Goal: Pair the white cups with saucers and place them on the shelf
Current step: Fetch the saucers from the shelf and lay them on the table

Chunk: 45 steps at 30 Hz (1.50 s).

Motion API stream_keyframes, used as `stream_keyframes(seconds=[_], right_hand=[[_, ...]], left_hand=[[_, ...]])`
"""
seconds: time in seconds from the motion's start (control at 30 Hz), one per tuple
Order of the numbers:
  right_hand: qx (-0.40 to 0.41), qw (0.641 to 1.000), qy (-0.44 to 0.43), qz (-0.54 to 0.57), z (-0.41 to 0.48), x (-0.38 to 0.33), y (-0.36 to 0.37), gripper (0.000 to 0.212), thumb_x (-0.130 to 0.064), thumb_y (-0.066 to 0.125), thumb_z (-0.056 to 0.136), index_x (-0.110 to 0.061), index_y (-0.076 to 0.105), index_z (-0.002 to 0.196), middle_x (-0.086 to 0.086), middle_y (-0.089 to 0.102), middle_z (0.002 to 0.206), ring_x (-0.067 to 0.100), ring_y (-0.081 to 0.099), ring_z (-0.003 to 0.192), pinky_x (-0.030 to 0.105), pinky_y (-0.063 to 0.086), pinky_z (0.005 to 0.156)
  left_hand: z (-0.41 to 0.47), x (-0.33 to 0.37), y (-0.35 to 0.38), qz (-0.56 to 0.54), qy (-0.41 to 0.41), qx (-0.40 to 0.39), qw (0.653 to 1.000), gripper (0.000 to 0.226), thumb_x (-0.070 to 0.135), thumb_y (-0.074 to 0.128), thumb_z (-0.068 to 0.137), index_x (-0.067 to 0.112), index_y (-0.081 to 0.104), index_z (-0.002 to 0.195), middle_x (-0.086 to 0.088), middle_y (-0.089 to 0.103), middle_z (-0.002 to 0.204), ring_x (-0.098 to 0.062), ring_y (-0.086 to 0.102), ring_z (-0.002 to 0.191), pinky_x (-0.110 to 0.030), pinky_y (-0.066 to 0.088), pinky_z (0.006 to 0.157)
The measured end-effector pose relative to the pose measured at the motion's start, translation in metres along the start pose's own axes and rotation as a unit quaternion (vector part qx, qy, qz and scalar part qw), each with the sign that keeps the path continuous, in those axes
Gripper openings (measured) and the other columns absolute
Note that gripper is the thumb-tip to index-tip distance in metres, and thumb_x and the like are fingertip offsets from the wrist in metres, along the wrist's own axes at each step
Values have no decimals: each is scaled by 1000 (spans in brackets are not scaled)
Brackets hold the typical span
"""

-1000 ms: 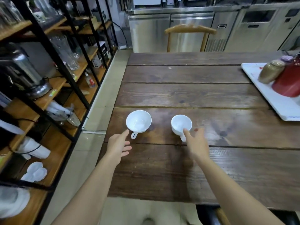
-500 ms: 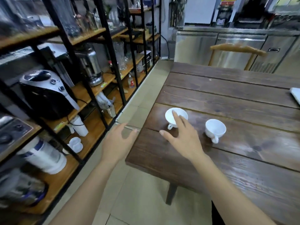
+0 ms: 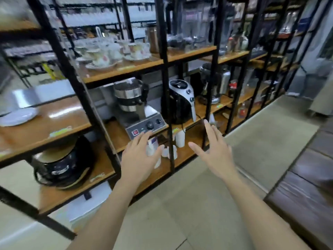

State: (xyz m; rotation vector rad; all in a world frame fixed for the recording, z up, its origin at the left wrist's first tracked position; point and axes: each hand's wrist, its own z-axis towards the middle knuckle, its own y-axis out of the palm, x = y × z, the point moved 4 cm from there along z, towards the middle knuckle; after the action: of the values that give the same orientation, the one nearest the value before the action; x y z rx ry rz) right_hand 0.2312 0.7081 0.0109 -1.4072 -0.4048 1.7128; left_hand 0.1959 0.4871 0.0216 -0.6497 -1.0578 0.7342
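Observation:
I face the black-framed wooden shelf (image 3: pixel 59 121). My left hand (image 3: pixel 139 157) and my right hand (image 3: pixel 214 152) are both stretched out toward its low board, fingers spread, holding nothing. Behind my left hand, on that low board, lie small white saucers (image 3: pixel 168 151) next to a white container (image 3: pixel 180 138); the hand hides part of them. The two white cups are out of view. Only a corner of the dark wooden table (image 3: pixel 304 193) shows at the lower right.
A waffle-type machine (image 3: pixel 142 116) and a black-and-white appliance (image 3: pixel 182 101) stand on the middle board. A black cooker (image 3: pixel 61 165) sits low left. Floral cups on saucers (image 3: pixel 115 55) fill an upper board. A white plate (image 3: pixel 18 116) lies at left. Beige floor tiles lie between shelf and table.
My view has swung left from the table to the shelf. Both hands have left the cups on the table and now reach toward the low shelf board.

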Motion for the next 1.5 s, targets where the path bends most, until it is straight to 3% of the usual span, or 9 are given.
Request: stream_keyframes(seconds=[0.17, 0.27, 0.5, 0.73, 0.93, 1.07, 1.23, 1.5], right_hand=[[-49, 994, -97, 16, 29, -92, 72, 86, -72, 38, 77, -37, 2, 147, 7, 22, 156, 19, 17, 143, 49, 21, 110], [-93, 984, -148, 33, 47, -137, 119, 84, -70, 38, 79, -38, -2, 146, 5, 20, 157, 21, 18, 142, 49, 19, 110], [-165, 956, -231, 70, 83, -231, 239, 87, -78, 32, 72, -43, -4, 143, 1, 17, 157, 21, 18, 142, 50, 20, 111], [-223, 917, -314, 106, 138, -320, 339, 85, -68, 44, 78, -45, -7, 142, -1, 15, 157, 19, 19, 142, 50, 18, 113], [-250, 915, -292, 126, 174, -369, 410, 83, -71, 43, 76, -51, -7, 139, -3, 16, 157, 21, 20, 142, 56, 23, 111], [-269, 917, -262, 131, 199, -395, 454, 86, -73, 44, 73, -53, -9, 137, -4, 12, 158, 22, 18, 143, 56, 24, 111], [-257, 935, -211, 120, 223, -425, 501, 86, -69, 49, 76, -51, -6, 140, -5, 11, 158, 21, 15, 143, 53, 25, 111], [-294, 946, -102, 93, 249, -462, 560, 86, -60, 52, 82, -26, 10, 148, 3, 15, 158, 26, 13, 144, 51, 21, 113]], left_hand=[[7, -82, -68, 36, -62, 56, 996, 64, 57, 48, 85, 26, 38, 140, -1, 42, 146, -22, 38, 132, -42, 35, 107], [12, -126, -100, 27, -102, 97, 990, 67, 59, 47, 83, 27, 37, 141, -1, 44, 144, -22, 41, 131, -46, 39, 104], [35, -225, -147, 76, -185, 181, 963, 63, 55, 51, 84, 24, 41, 138, -2, 50, 137, -23, 46, 123, -41, 43, 98], [84, -315, -180, 79, -266, 221, 935, 65, 57, 51, 84, 30, 35, 141, -4, 46, 141, -26, 44, 126, -40, 39, 97], [107, -386, -209, 67, -304, 244, 918, 64, 60, 47, 84, 33, 33, 140, -1, 44, 142, -27, 55, 113, -44, 46, 91], [128, -437, -221, 72, -333, 247, 907, 66, 63, 43, 83, 35, 30, 141, -1, 41, 146, -25, 43, 128, -42, 40, 94], [165, -494, -238, 40, -330, 240, 912, 66, 56, 48, 85, 28, 30, 142, -2, 44, 142, -23, 41, 129, -39, 38, 98], [222, -562, -259, -8, -343, 253, 904, 69, 54, 53, 83, 26, 26, 140, -4, 42, 144, -26, 45, 127, -44, 40, 96]])
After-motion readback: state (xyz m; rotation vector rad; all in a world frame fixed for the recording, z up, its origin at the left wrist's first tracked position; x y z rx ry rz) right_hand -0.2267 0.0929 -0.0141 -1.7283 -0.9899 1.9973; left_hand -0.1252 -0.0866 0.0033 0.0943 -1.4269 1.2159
